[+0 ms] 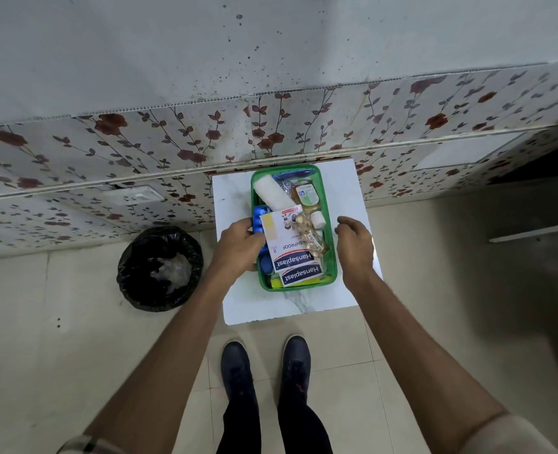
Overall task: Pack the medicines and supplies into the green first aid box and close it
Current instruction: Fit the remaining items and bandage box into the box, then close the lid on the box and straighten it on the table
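The green first aid box [331, 253] stands open on a small white marble-look table [235, 198], with no lid in view. Inside lie a white bandage roll [272, 193], an amber bottle [305, 194], a small white tape roll [317, 219], a clear strip of capsules [310, 235], two Hansaplast packets [289, 244] and blue blister packs [259, 219]. My left hand [238, 245] rests at the box's left wall, fingers on the upper Hansaplast packet and the blue packs. My right hand [353, 240] hovers beside the right wall, fingers curled and holding nothing.
A bin lined with a black bag [159, 268] stands on the tiled floor left of the table. A floral-tiled wall [140, 149] runs right behind the table. My dark shoes [264, 365] are just in front of it.
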